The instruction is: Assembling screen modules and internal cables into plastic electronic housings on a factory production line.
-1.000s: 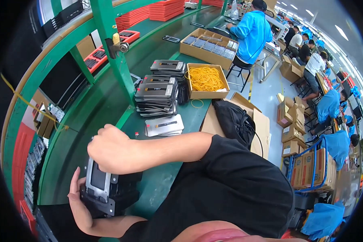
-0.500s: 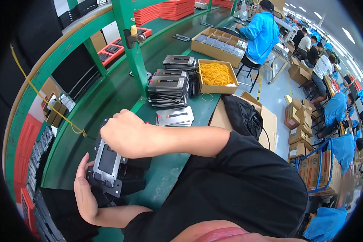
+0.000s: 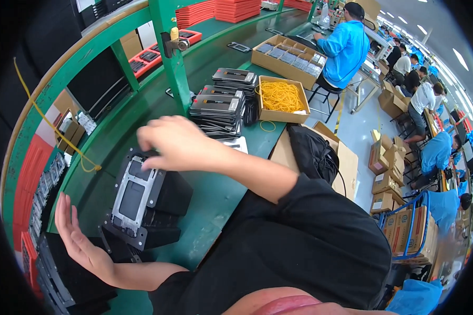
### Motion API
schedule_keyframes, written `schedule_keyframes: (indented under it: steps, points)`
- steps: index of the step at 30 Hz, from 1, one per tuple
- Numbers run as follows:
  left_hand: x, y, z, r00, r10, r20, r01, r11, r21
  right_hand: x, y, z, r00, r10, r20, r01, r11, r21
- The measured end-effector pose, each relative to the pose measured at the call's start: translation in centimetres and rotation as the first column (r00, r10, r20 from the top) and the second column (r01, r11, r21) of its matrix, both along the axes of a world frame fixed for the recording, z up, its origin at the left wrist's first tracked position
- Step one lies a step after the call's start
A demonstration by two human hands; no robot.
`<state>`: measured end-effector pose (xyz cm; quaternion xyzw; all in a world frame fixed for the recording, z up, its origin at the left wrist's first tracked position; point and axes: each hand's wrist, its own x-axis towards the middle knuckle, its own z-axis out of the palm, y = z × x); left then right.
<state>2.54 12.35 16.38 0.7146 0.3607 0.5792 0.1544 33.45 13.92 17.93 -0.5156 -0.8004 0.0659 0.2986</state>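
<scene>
A silver phone mid-frame (image 3: 140, 206) with rectangular openings lies in a dark plate-topped fixture (image 3: 133, 240) on the green bench. To the left of the fixture, my left hand (image 3: 84, 247) is open, fingers stretched upward, and holds nothing. My right hand (image 3: 174, 142) hovers over the far end of the frame with fingers bent and thumb apart from them. Nothing shows in its grasp; whether the thumb touches the frame is hard to tell. Beyond the right wrist rise stacks of grey phone panels (image 3: 215, 102), and a lighter panel (image 3: 236, 144) is partly hidden by my forearm.
A cardboard box of yellow rubber bands (image 3: 281, 97) and a divided carton (image 3: 289, 58) stand farther along the bench. A green post (image 3: 174, 79) rises beyond my right hand. A black bag (image 3: 315, 152) lies at right. A person in blue (image 3: 344, 47) sits at the far end.
My left hand has come off the fixture and moved left, opening out. My right hand has lifted off the frame toward the far side, uncovering more of it.
</scene>
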Motion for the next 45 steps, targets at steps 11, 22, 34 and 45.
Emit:
schedule_keyframes:
  steps: [11,22,34,45]
  points:
    - [7.6,-5.6,1.2,0.754,-0.647,-0.110,0.638,0.682,0.359,10.9,-4.1,-20.0,0.939,-0.275,0.205,0.286,0.958,-0.027]
    - [18.0,-6.8,-2.9,0.705,-0.673,-0.223,0.656,0.738,-0.155,13.2,-5.1,-20.0,0.951,-0.253,-0.179,0.299,0.901,0.315]
    - [24.4,-6.2,-18.7,0.883,-0.463,-0.079,0.416,0.849,-0.325,9.1,-11.5,-13.0,0.439,0.179,-0.881,-0.245,0.967,0.074]
    - [22.5,-7.4,-19.2,0.863,-0.361,-0.354,0.293,0.927,-0.233,8.8,-10.9,-15.0,0.052,0.016,-0.999,-0.520,0.854,-0.013]
